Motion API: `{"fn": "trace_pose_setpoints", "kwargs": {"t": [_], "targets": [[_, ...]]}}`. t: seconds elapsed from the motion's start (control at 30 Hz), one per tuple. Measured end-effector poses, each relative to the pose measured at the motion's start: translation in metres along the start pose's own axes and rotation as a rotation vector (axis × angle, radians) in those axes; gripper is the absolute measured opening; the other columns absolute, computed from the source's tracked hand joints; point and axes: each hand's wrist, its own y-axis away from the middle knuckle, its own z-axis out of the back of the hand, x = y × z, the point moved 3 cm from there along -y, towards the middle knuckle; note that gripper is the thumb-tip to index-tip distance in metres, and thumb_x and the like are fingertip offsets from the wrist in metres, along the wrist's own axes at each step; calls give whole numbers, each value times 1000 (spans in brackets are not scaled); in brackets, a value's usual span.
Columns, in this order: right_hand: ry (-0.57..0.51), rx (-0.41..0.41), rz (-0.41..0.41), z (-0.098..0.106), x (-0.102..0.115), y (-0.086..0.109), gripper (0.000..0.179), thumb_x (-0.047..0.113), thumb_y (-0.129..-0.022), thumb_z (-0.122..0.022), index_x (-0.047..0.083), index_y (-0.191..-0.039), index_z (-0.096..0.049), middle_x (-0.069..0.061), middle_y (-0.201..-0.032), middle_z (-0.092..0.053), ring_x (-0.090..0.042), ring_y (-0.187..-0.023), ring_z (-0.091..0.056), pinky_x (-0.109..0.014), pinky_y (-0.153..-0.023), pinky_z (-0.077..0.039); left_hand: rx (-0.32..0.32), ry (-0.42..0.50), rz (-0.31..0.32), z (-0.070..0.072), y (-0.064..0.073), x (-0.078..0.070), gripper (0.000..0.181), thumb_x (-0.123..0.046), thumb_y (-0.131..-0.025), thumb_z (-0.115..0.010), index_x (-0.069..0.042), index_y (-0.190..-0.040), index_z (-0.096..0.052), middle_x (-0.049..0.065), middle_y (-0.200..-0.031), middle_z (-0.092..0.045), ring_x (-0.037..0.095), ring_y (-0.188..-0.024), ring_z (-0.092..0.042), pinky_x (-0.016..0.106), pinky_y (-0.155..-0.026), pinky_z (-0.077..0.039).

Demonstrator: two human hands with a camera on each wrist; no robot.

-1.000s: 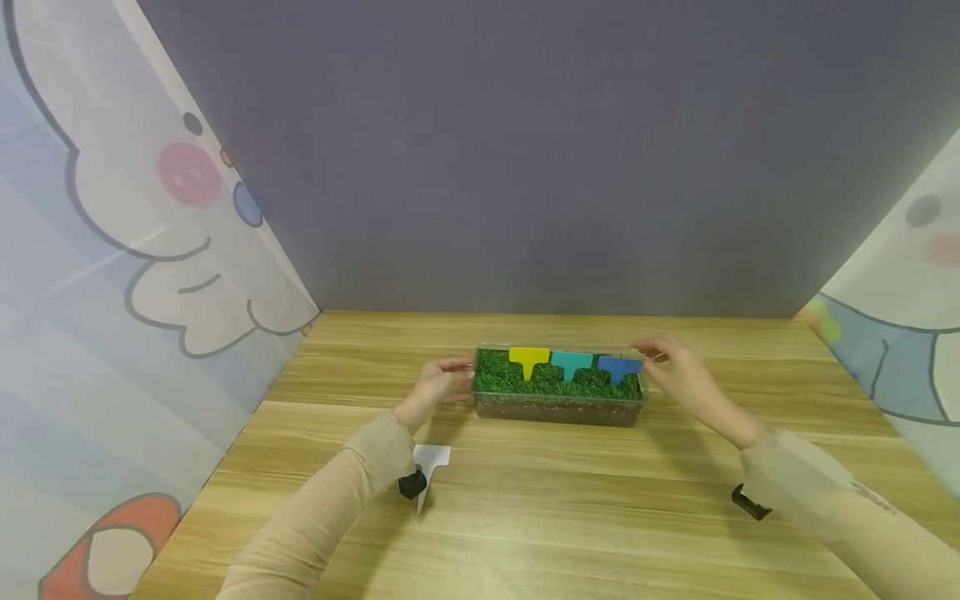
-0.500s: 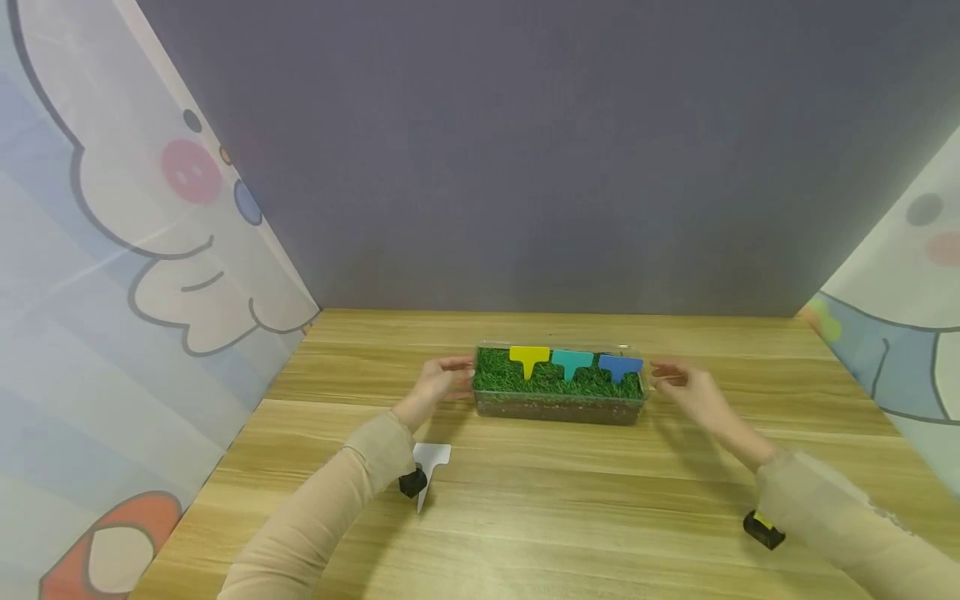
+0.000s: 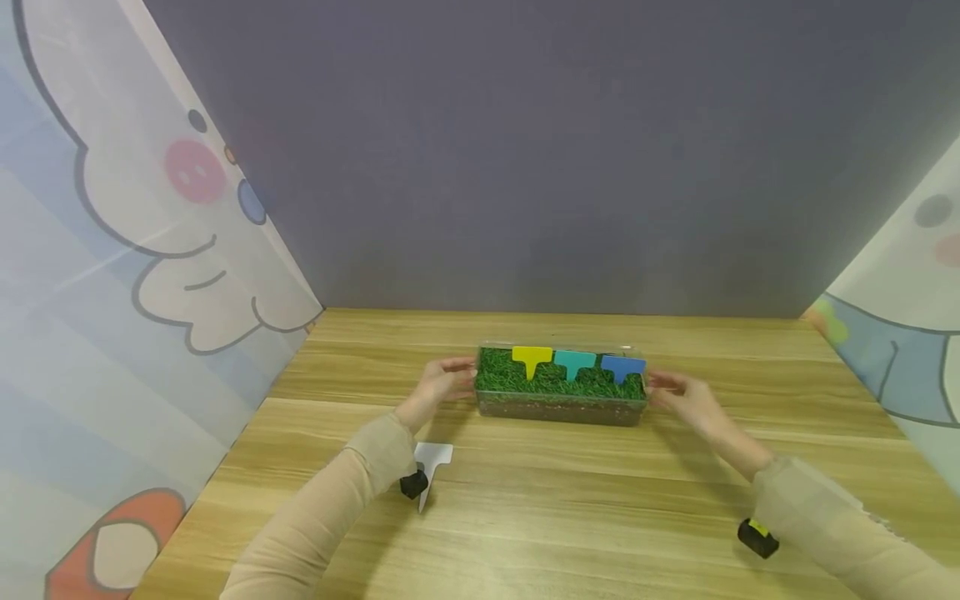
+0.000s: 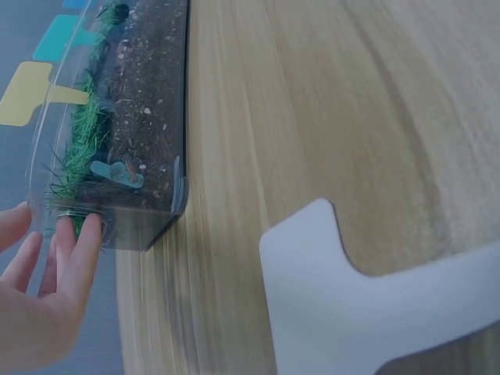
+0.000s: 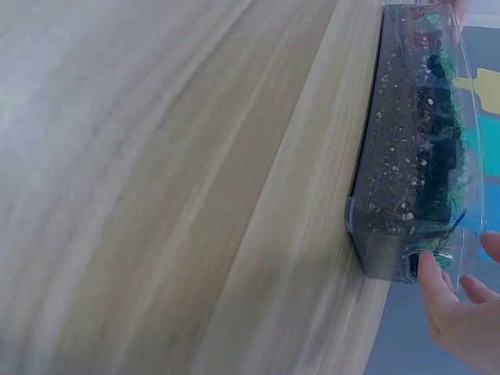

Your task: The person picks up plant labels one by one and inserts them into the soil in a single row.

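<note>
A clear rectangular planter box (image 3: 558, 410) with dark soil and green artificial-looking grass (image 3: 498, 375) stands near the back of the table. Three T-shaped plant labels rise from the grass: yellow (image 3: 532, 354), teal (image 3: 575, 360) and blue (image 3: 623, 365). At the box's left end, my left hand (image 3: 435, 390) rests extended fingers (image 4: 87, 246) against the end wall, by its recess. My right hand (image 3: 693, 404) touches the opposite end, its fingertips (image 5: 428, 266) at a similar recess. A white T-shaped plant label (image 4: 312, 301) lies flat beside my left sleeve, partly covered in the head view.
The wooden table (image 3: 570, 517) meets a dark grey wall (image 3: 555, 167) behind the box. Cartoon-printed sheets (image 3: 97, 250) hang on both sides. A black wrist-camera piece (image 3: 758, 538) sits under my right cuff, and another (image 3: 413, 484) under my left.
My right hand has come off the blue label's area, moved right and down, then closed in on the box's right end. My left hand and the box hold their places.
</note>
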Motion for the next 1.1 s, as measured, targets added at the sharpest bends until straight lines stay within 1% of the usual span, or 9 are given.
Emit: {"fn": "trace_pose_setpoints", "kwargs": {"t": [0.23, 0.3, 0.4, 0.5, 0.63, 0.8, 0.9, 1.0, 1.1], "targets": [[-75, 11, -30, -3, -3, 0, 49, 12, -91, -48, -13, -129, -31, -33, -122, -42, -36, -100, -53, -29, -82, -52, 9, -56, -22, 3, 4, -4, 34, 2, -85, -52, 6, -119, -50, 25, -116, -52, 36, -97, -56, 46, -87, -48], [-87, 14, -38, -3, -3, 0, 49, 12, -91, -47, -13, -130, -30, -33, -122, -41, -36, -102, -52, -28, -82, -52, 18, -92, -28, 6, 5, -5, 34, 1, -86, -51, 5, -119, -51, 25, -115, -53, 35, -95, -58, 45, -86, -49], [-97, 17, -44, -4, -2, 1, 49, 12, -91, -47, -13, -130, -29, -34, -124, -39, -38, -104, -51, -26, -83, -51, 46, -207, -61, 13, 6, -7, 32, 0, -87, -49, 6, -118, -51, 25, -114, -54, 35, -91, -59, 42, -82, -51], [-107, 17, -50, -3, -1, 2, 50, 12, -91, -47, -12, -131, -28, -33, -125, -39, -38, -105, -49, -27, -84, -51, 100, -348, -104, 19, 8, -9, 31, -1, -88, -47, 8, -117, -51, 26, -113, -54, 35, -86, -61, 40, -77, -54], [-107, 14, -59, -3, 0, 3, 50, 12, -91, -46, -11, -131, -28, -33, -126, -38, -39, -106, -49, -29, -85, -50, 199, -501, -173, 25, 17, -13, 31, 1, -88, -46, 14, -115, -49, 30, -110, -53, 38, -80, -61, 39, -74, -55], [-108, 16, -63, -4, -2, 2, 50, 12, -91, -46, -11, -132, -28, -32, -126, -38, -39, -107, -49, -32, -86, -49, 267, -637, -185, 30, 27, -11, 29, 1, -85, -49, 14, -111, -54, 25, -98, -60, 34, -76, -61, 37, -68, -56], [-118, 21, -65, -4, -3, 0, 50, 12, -92, -46, -11, -132, -28, -32, -126, -38, -39, -108, -47, -31, -86, -49, 331, -696, -190, 32, 33, -9, 27, 0, -83, -52, 12, -107, -57, 23, -98, -62, 31, -75, -62, 36, -66, -56], [-123, 22, -68, -5, -4, 0, 50, 12, -91, -46, -11, -132, -28, -32, -126, -37, -40, -109, -46, -30, -86, -50, 408, -768, -236, 34, 39, -7, 24, 0, -82, -55, 11, -103, -60, 21, -98, -62, 25, -76, -62, 31, -64, -56], [-122, 23, -72, -5, -5, -1, 50, 12, -91, -47, -11, -132, -28, -32, -126, -37, -39, -109, -46, -29, -86, -50, 457, -858, -289, 36, 45, -8, 21, -2, -82, -57, 8, -99, -62, 17, -96, -64, 21, -79, -61, 26, -66, -55]]}}
